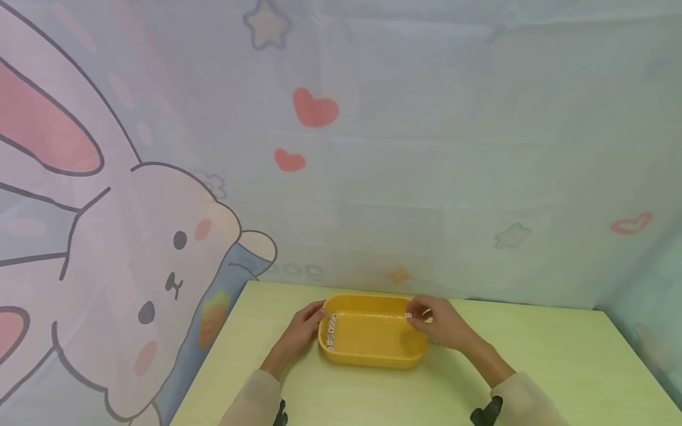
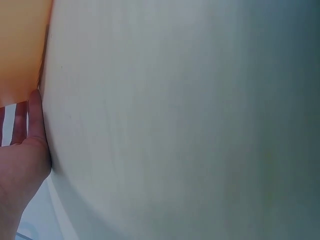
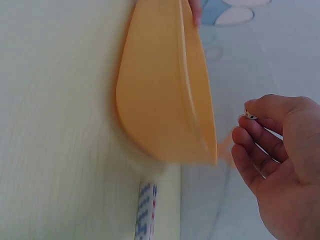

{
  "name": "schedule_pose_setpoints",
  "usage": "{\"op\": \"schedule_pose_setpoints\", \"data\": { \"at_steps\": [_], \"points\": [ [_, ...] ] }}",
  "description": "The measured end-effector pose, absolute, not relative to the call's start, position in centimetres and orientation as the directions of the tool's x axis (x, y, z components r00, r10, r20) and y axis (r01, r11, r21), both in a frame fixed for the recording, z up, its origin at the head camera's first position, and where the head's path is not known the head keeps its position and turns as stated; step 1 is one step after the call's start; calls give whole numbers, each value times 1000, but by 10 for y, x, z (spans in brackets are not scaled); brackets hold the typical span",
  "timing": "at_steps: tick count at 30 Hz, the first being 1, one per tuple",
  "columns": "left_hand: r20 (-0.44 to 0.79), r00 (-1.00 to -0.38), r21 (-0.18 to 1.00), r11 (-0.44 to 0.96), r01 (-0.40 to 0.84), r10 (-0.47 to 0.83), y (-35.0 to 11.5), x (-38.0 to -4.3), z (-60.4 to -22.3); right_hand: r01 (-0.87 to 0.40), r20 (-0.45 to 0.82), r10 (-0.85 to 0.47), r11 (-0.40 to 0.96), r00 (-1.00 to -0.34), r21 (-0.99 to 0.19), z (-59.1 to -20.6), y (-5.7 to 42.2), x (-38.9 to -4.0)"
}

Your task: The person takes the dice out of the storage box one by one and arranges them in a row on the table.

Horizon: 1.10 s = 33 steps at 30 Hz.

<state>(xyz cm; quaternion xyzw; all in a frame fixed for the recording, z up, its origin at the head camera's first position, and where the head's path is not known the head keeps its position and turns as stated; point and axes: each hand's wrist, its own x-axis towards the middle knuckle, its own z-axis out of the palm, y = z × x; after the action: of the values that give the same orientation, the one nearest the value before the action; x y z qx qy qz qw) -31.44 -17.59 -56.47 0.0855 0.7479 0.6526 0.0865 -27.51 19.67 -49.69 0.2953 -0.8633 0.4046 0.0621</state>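
Pinching a small white dark-marked piece (image 1: 408,315) between thumb and finger, the right hand (image 1: 443,323) hovers over the right end of the yellow oblong plastic tray (image 1: 367,359), long axis left-to-right, whose left-end wall the left hand (image 1: 300,329) grips.

Two hands (image 1: 302,326), one tray (image 1: 367,360), one table (image 1: 538,349), one printed rabbit (image 1: 122,248), three hearts (image 1: 315,109); white pieces (image 1: 331,332) too small to count.
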Motion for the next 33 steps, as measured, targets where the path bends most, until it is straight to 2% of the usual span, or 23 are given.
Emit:
{"op": "schedule_pose_setpoints", "data": {
  "at_steps": [11, 17, 25, 33],
  "points": [
    [-24, -974, 992, 127, 5, 225, -174, -315, -564, -439, 287, -334, 627, -898, -644, -525, 277, -270],
    [-24, -977, 991, 132, 4, 210, -173, -317, -567, -384, 264, -279, 642, -923, -663, -550, 307, -263],
    [-36, -976, 993, 116, -11, 213, -174, -317, -567, -371, 240, -285, 657, -928, -656, -573, 323, -257],
    [-42, -976, 994, 106, -20, 212, -174, -318, -565, -386, 218, -324, 667, -921, -637, -577, 324, -262]
  ]
}}
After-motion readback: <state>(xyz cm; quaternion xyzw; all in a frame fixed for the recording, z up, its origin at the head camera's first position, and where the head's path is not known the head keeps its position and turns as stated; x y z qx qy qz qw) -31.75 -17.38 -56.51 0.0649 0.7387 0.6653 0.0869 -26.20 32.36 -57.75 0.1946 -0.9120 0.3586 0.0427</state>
